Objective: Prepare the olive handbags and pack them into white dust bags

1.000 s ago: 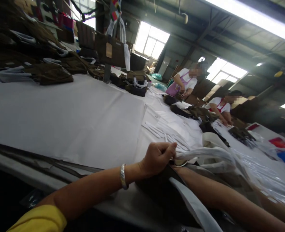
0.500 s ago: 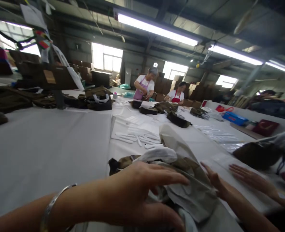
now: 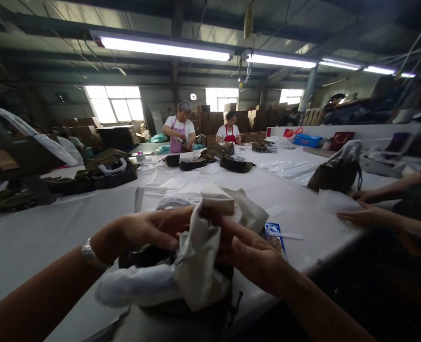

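A sheet of crumpled beige paper point(image 3: 201, 256) stands bunched up over a dark bag point(image 3: 210, 308). From the left, my left hand point(image 3: 149, 230), with a silver bracelet at its wrist, has its fingers behind the paper and its thumb in front. My right hand point(image 3: 253, 251) closes round the paper's other side, its fingertips partly hidden in the folds. A white wrapped roll point(image 3: 139, 283), perhaps the bag's handle, sticks out to the left below my left hand. Most of the bag is hidden by paper and hands.
A blue packet point(image 3: 275, 235) lies right of my right hand. At the right, a co-worker's hands point(image 3: 369, 211) hold a white sheet point(image 3: 335, 202) beside another dark bag point(image 3: 333, 173). More bags point(image 3: 107, 168) lie at the left. Two people point(image 3: 180, 128) work across the table.
The view has turned right. My right hand has come in from the side onto the paper, and my left has closed on it. The paper is now bunched upright. The co-worker's hands now hold a sheet.
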### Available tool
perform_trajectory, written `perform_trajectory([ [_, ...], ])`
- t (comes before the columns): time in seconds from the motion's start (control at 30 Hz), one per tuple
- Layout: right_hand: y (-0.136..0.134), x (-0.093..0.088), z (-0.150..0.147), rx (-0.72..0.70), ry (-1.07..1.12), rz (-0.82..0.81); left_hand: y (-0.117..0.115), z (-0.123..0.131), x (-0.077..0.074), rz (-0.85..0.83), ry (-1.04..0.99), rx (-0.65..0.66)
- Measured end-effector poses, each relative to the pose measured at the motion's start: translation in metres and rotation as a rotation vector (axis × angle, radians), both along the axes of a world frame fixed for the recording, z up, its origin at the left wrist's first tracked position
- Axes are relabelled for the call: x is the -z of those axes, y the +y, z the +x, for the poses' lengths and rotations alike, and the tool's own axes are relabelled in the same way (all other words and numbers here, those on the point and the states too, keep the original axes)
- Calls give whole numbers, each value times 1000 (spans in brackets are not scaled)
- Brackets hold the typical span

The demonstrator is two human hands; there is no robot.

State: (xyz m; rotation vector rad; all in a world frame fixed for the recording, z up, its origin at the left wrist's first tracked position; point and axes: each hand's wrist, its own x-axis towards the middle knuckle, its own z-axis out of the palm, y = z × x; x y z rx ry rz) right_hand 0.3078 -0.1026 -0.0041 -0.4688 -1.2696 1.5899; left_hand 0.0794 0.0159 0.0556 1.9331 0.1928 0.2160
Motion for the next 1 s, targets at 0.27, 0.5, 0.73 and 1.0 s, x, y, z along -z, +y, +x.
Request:
perform_trajectory([
  [0.27,19,30,-4,364,-393,304,-5,31,22,436,-91,-358],
  [0.5,5,90,23,1251,-628,359,-10,29,30,677,-54,-409],
  [0.73,29,82,22,849,-254,-34,-16,38,34,726,-22,-267],
  [1.0,24,62,1,415,-68,122,-19,37,69,780,-233,-442],
])
